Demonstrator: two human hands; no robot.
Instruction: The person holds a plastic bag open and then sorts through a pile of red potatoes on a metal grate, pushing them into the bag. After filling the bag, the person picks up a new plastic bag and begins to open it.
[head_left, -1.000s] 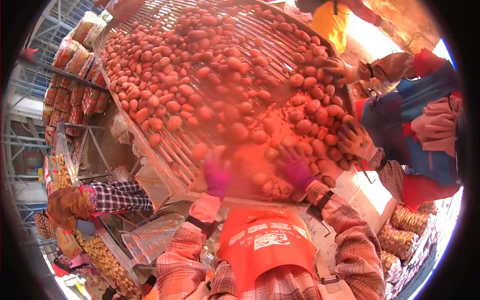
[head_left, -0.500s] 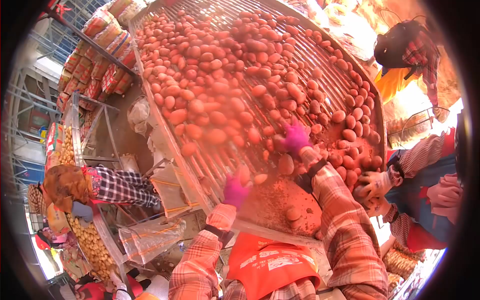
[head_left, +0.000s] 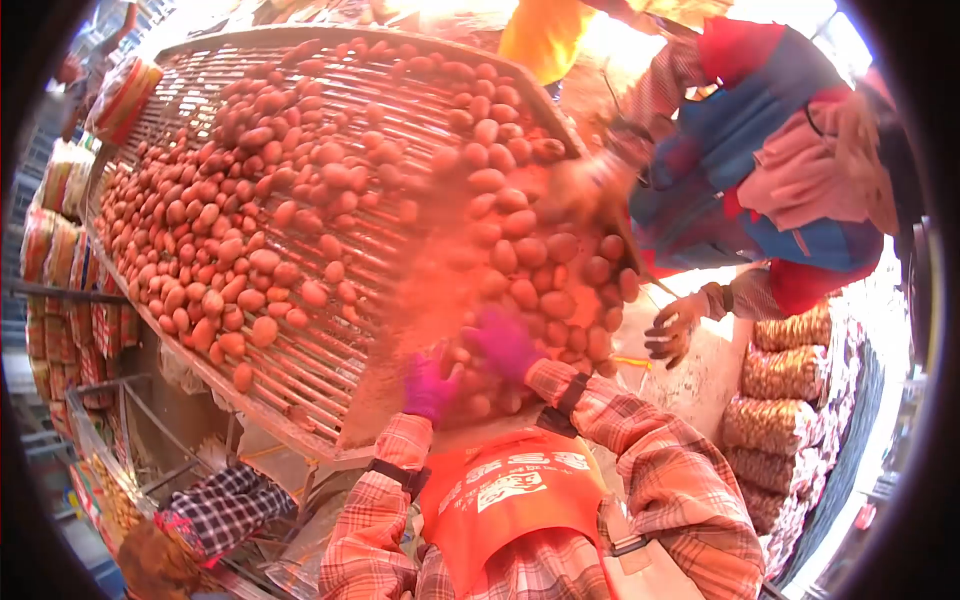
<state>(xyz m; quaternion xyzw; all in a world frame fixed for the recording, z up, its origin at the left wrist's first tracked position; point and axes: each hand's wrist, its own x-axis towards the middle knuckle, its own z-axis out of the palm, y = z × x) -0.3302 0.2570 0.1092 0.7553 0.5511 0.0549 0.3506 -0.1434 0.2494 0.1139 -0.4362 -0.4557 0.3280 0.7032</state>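
Note:
Reddish potatoes lie spread over a large slatted sorting table (head_left: 290, 385), with a dense heap of potatoes (head_left: 522, 255) on its smooth right part. My left hand (head_left: 432, 388), in a purple glove, is at the table's near edge, thumb apart from the fingers and nothing visible in it. My right hand (head_left: 503, 343), also purple-gloved, rests against the near side of the heap with its fingers stretched out. Several potatoes (head_left: 480, 402) sit between and below my hands. The surface left of the heap is smeared by motion.
Across the right edge a co-worker in a blue apron (head_left: 670, 205) leans in, one gloved hand (head_left: 676, 328) spread, the other blurred over the potatoes. Filled sacks (head_left: 770, 425) are stacked at right, more sacks (head_left: 60, 255) at left. Another person in a checked sleeve (head_left: 225, 510) is at lower left.
The view has swung to the right. Both my hands have drawn back to the near edge and closer together. Potatoes are now heaped in front of my right hand.

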